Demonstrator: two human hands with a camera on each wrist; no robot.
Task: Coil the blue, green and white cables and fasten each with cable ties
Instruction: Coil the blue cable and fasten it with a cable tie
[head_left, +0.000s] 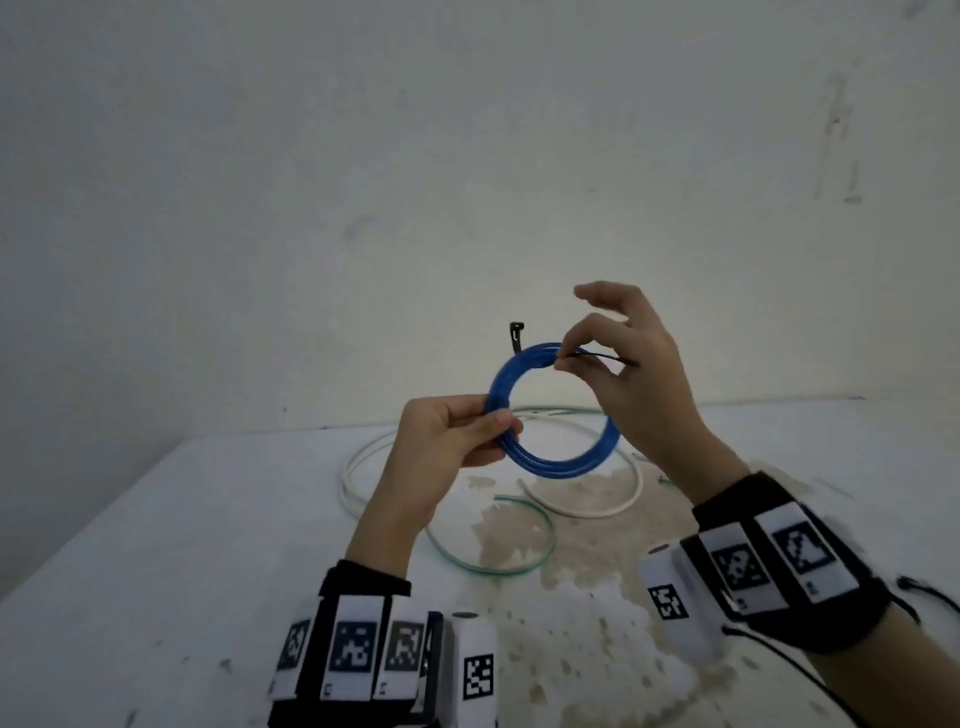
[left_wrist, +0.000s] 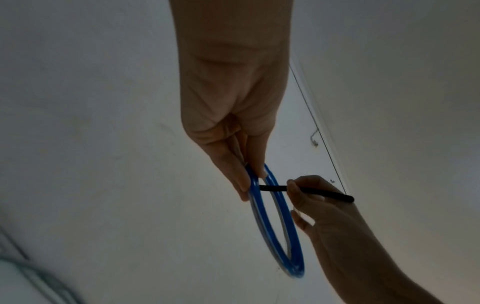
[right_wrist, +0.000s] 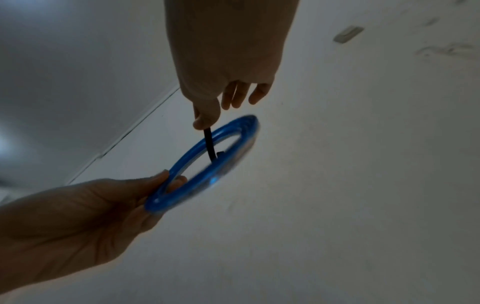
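Left hand (head_left: 447, 441) grips the blue cable coil (head_left: 553, 405), lifted above the table (head_left: 182, 545); right hand (head_left: 628, 374) pinches the black cable tie (head_left: 597, 356) threaded through it. Loosen that pinch and the strap likely slips free. Green cable (head_left: 493, 566) and white cable (head_left: 587, 512) lie beyond, uncoiled.

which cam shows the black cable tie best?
Left wrist: the black cable tie runs sharp and unobstructed across the blue coil, pinched by the right hand. Head view shows its head end poking above the coil, small. Right wrist shows only a short dark stretch, motion-blurred.
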